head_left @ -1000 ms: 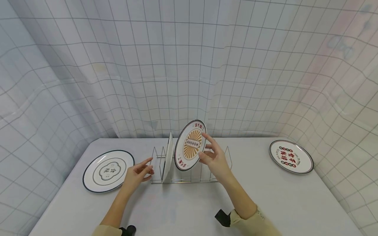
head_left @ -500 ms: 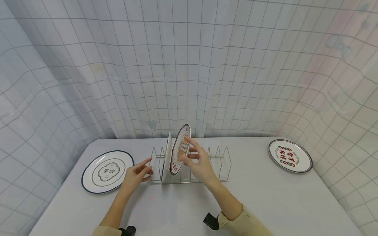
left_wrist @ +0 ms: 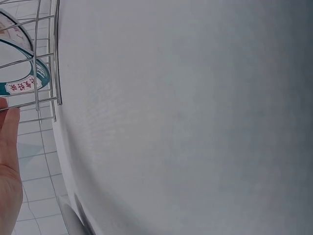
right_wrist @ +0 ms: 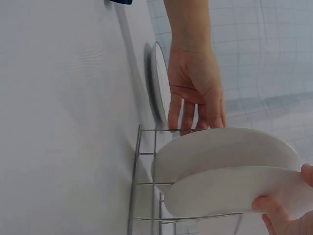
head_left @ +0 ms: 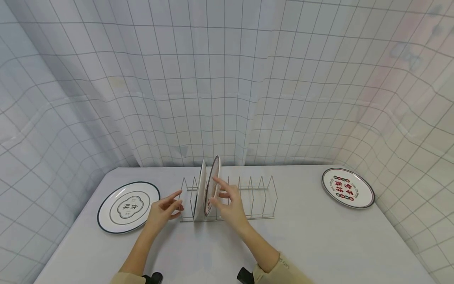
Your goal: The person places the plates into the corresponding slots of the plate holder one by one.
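My right hand [head_left: 232, 207] pinches a white plate [head_left: 214, 171] with a dark rim, thumb on one face and fingers at the other. The plate stands almost upright over a slot of the wire dish rack [head_left: 248, 218]. Just left of it, a second plate [head_left: 200, 193] stands in the rack; the left wrist view shows its teal band [left_wrist: 41, 73] with red characters. My left hand [head_left: 163, 211] holds the rack's left end, fingertips on the end wire. Both plates show their white undersides in the right wrist view, the held plate [right_wrist: 230, 191] being nearer.
A blue-rimmed plate [head_left: 110, 213] lies flat to the left, close behind my left hand. Far right lies another plate [head_left: 361, 193] with red characters. Several slots show bare wires on the rack's right side. Grid-patterned curtains [head_left: 227, 98] enclose the table [head_left: 319, 244].
My right hand has moved left and down with the plate, turning it from facing me to nearly edge-on beside the standing plate. The left hand has stayed at the rack's end.
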Motion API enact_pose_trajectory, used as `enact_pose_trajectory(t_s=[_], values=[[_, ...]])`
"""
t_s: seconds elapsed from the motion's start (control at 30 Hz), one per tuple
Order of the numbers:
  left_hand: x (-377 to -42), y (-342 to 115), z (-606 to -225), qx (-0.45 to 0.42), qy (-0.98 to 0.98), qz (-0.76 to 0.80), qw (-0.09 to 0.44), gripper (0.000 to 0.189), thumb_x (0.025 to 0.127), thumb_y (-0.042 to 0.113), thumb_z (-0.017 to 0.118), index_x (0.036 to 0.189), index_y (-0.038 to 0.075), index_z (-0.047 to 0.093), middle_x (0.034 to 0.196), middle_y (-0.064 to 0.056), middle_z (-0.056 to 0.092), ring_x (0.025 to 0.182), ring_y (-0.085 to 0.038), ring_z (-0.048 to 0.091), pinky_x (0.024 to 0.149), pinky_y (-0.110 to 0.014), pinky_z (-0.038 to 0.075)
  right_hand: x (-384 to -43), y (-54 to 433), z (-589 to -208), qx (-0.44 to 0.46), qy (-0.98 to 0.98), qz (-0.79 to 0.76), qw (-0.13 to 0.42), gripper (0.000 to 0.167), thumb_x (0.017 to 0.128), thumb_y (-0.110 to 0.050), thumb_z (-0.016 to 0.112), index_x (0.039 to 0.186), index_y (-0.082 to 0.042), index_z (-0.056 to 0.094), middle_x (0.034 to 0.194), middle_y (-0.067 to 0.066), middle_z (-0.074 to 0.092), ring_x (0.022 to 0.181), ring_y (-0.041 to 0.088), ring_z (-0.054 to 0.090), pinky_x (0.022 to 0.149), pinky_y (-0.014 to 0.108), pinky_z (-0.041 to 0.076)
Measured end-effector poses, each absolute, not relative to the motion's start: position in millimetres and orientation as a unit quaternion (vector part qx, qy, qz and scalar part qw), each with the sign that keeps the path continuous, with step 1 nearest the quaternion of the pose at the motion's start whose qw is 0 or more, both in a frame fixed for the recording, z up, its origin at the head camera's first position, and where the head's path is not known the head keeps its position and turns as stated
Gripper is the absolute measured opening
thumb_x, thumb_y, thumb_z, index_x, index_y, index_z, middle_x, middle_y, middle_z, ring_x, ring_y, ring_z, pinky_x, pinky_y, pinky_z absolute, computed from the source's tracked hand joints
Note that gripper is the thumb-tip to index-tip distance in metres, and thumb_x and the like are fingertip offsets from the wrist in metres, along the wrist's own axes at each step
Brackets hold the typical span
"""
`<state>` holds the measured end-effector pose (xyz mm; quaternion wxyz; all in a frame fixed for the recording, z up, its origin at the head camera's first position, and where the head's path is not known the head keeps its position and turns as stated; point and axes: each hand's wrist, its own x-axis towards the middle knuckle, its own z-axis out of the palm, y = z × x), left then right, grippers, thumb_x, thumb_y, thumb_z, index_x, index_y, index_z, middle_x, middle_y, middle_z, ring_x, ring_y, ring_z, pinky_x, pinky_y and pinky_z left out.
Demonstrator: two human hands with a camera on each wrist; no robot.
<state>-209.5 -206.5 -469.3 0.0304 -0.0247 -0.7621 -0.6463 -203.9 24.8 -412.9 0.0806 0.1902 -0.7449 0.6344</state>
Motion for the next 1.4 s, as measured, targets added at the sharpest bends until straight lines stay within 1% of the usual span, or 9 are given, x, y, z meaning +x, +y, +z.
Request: enact_pose_trajectory(t_s=[0.07, 0.2, 0.3, 0.47, 0.67, 0.8, 0.9, 1.1, 1.4], values=[[-209, -206, -469, -0.027, -0.762, -0.646, 0.032, 0.046, 0.09, 0.018, 0.059, 0.131, 0.001, 0.049, 0.086, -0.014, 0.064, 0.078, -0.008, 0.062, 0.072, -0.027, 0.055, -202, 22, -417, 0.191, -0.741, 0.638, 0.082, 0.052, 0.079, 0.002, 0.067, 0.128, -0.007, 0.052, 0.105, 0.02, 0.044, 0.097, 0.037, 0.052, 0.078, 0.043, 0.048], [-208, -206, -469, -0.028, -0.764, -0.644, 0.033, 0.046, 0.09, 0.019, 0.06, 0.131, 0.001, 0.048, 0.088, -0.018, 0.064, 0.078, -0.008, 0.063, 0.072, -0.028, 0.055, -191, 19, -410, 0.184, -0.734, 0.649, 0.075, 0.048, 0.08, 0.002, 0.066, 0.126, 0.0, 0.052, 0.102, 0.024, 0.042, 0.099, 0.043, 0.049, 0.071, 0.026, 0.052], [-208, -206, -469, -0.027, -0.762, -0.646, 0.035, 0.046, 0.09, 0.018, 0.059, 0.131, 0.001, 0.048, 0.088, -0.017, 0.064, 0.078, -0.007, 0.063, 0.072, -0.028, 0.055, -182, 18, -403, 0.173, -0.729, 0.659, 0.062, 0.049, 0.08, 0.004, 0.064, 0.127, 0.0, 0.051, 0.104, 0.025, 0.041, 0.101, 0.041, 0.047, 0.073, 0.021, 0.052], [-207, -206, -468, -0.032, -0.762, -0.646, 0.038, 0.046, 0.09, 0.017, 0.059, 0.131, 0.0, 0.048, 0.085, -0.01, 0.064, 0.078, -0.007, 0.063, 0.071, -0.027, 0.055, -178, 17, -404, 0.166, -0.72, 0.672, 0.042, 0.052, 0.081, 0.005, 0.063, 0.13, -0.004, 0.049, 0.11, 0.024, 0.039, 0.105, 0.036, 0.044, 0.083, 0.029, 0.052], [-208, -207, -470, -0.038, -0.765, -0.642, 0.042, 0.045, 0.09, 0.017, 0.058, 0.131, 0.0, 0.048, 0.085, -0.009, 0.065, 0.078, -0.007, 0.063, 0.071, -0.027, 0.056, -184, 21, -416, 0.188, -0.718, 0.67, 0.033, 0.053, 0.085, -0.002, 0.062, 0.135, -0.007, 0.045, 0.115, 0.022, 0.038, 0.108, 0.034, 0.042, 0.088, 0.032, 0.05], [-208, -207, -470, -0.04, -0.764, -0.643, 0.042, 0.045, 0.09, 0.017, 0.058, 0.13, 0.0, 0.048, 0.084, -0.009, 0.064, 0.078, -0.007, 0.063, 0.071, -0.028, 0.055, -194, 35, -424, 0.204, -0.722, 0.66, 0.042, 0.059, 0.087, -0.009, 0.061, 0.141, -0.015, 0.037, 0.131, 0.016, 0.037, 0.116, 0.034, 0.042, 0.093, 0.04, 0.046], [-208, -207, -470, -0.037, -0.761, -0.646, 0.04, 0.045, 0.09, 0.018, 0.059, 0.131, 0.0, 0.048, 0.084, -0.009, 0.064, 0.078, -0.008, 0.063, 0.072, -0.028, 0.055, -205, 61, -416, 0.183, -0.713, 0.672, 0.076, 0.062, 0.087, -0.01, 0.062, 0.142, -0.019, 0.033, 0.138, 0.011, 0.035, 0.121, 0.033, 0.042, 0.094, 0.042, 0.045], [-209, -207, -470, -0.03, -0.758, -0.65, 0.039, 0.045, 0.09, 0.018, 0.059, 0.131, 0.001, 0.048, 0.084, -0.008, 0.064, 0.078, -0.008, 0.063, 0.072, -0.027, 0.055, -235, 146, -397, 0.055, -0.666, 0.717, 0.197, 0.06, 0.088, -0.007, 0.06, 0.141, -0.018, 0.034, 0.129, 0.005, 0.043, 0.118, 0.023, 0.046, 0.092, 0.022, 0.046], [-208, -206, -469, -0.033, -0.759, -0.65, 0.037, 0.046, 0.09, 0.018, 0.059, 0.131, 0.0, 0.047, 0.085, -0.012, 0.064, 0.078, -0.008, 0.063, 0.072, -0.027, 0.055, -240, 283, -416, -0.195, -0.55, 0.753, 0.305, 0.06, 0.087, -0.008, 0.061, 0.138, -0.024, 0.034, 0.116, 0.0, 0.042, 0.093, 0.007, 0.051, 0.075, 0.011, 0.048]])
